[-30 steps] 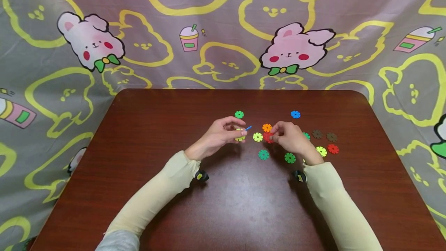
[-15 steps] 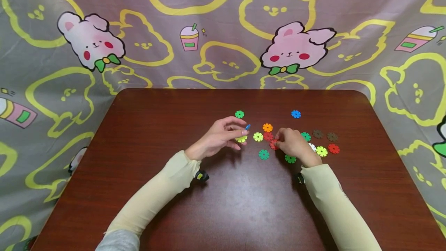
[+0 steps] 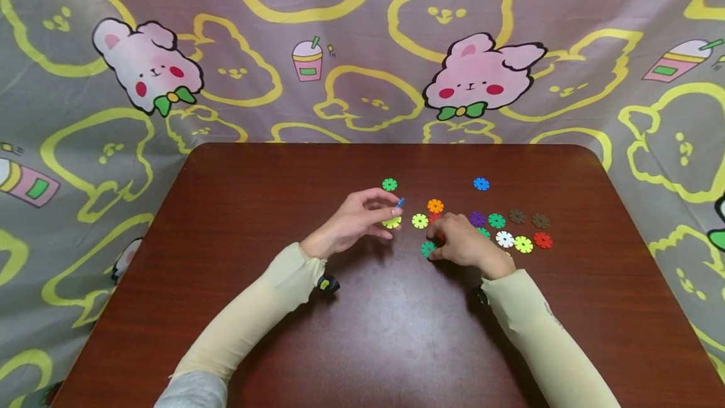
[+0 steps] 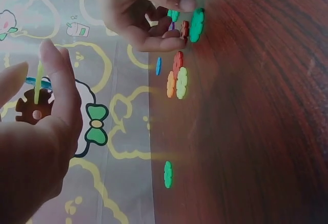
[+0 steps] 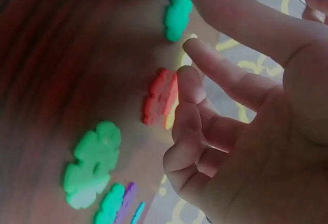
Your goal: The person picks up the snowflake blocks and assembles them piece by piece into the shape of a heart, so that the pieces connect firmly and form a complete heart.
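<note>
My left hand (image 3: pixel 358 219) pinches a joined cluster of notched plastic discs between thumb and fingers, held up over the table. In the left wrist view the cluster shows a brown disc (image 4: pixel 26 106), a yellow disc (image 4: pixel 38 88) seen edge-on and a blue disc (image 4: pixel 45 83). My right hand (image 3: pixel 466 242) is low over the loose discs with its thumb and index finger spread apart. Its thumb tip is right at the edge of a teal disc (image 3: pixel 427 249) lying flat. Red discs (image 5: pixel 160 98) lie by the curled fingers, partly hidden in the head view.
On the brown table (image 3: pixel 362 332) an orange disc (image 3: pixel 435 206) and a yellow-green disc (image 3: pixel 420 221) lie between the hands. Farther back are a green disc (image 3: pixel 389 184) and a blue disc (image 3: pixel 481 184). Several more lie right, including a white disc (image 3: pixel 505 239). A patterned cloth (image 3: pixel 362 49) hangs behind.
My right hand has let go of a red disc, set down nearer me, and moved left to the teal disc. Purple, teal and white discs behind it are uncovered. My left hand has tilted its cluster slightly.
</note>
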`<state>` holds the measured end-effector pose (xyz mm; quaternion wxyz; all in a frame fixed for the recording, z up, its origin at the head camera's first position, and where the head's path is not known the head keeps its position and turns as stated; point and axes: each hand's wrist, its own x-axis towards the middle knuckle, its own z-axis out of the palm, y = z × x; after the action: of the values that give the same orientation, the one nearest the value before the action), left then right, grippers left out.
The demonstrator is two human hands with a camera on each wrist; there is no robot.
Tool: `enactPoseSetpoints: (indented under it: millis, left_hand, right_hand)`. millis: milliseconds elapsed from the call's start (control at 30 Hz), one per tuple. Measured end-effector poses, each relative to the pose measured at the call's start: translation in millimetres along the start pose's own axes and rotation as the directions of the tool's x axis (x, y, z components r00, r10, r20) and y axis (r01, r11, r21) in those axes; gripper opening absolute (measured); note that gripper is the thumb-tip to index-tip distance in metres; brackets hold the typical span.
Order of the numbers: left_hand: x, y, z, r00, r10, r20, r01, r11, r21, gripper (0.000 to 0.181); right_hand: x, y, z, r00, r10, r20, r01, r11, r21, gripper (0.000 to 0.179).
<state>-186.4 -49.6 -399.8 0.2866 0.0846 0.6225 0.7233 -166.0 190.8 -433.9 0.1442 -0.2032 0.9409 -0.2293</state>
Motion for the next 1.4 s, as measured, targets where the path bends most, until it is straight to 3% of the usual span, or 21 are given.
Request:
enactPoseSetpoints:
  millis: [300,467,567,700,900,1100,1400]
  left_hand:
    - [0.0,-2.1,-2.9,1.000,0.025,-0.004,-0.025,1.000,0.012,0.024]
    - [-0.2,-1.7,-3.1,0.998,0.059,0.007,-0.059,0.998,0.007,0.025]
    - [-0.3,-1.0,-2.7,0.998,0.065,0.011,-0.065,0.998,0.020,0.026]
    - [0.1,-0.2,-1.8,0.998,0.064,0.014,-0.065,0.997,0.044,0.028]
    - [0.4,-0.3,-1.1,0.998,0.060,0.011,-0.060,0.995,0.078,0.028]
    - [-0.5,-0.9,-0.9,0.998,0.046,0.040,-0.048,0.997,0.057,0.026]
    - [-1.3,-0.3,-0.4,0.997,0.033,0.077,-0.039,0.996,0.079,0.023]
  right_hand:
    - [3.1,-1.8,7.9,0.999,-0.024,-0.043,0.023,0.999,-0.028,0.024]
    - [3.7,-3.8,7.5,0.998,0.018,-0.060,-0.013,0.996,0.084,0.021]
    - [3.0,-6.5,4.2,0.994,0.036,-0.105,-0.011,0.973,0.229,0.013]
    - [0.8,-15.1,-6.0,0.974,0.071,-0.215,0.023,0.912,0.409,0.014]
    - [-5.5,-30.5,-23.1,0.939,0.134,-0.317,0.071,0.826,0.559,0.022]
    - [-7.0,-39.5,-29.4,0.918,0.140,-0.371,0.110,0.809,0.577,0.025]
    - [-8.0,-43.4,-30.0,0.918,0.128,-0.374,0.120,0.812,0.571,0.023]
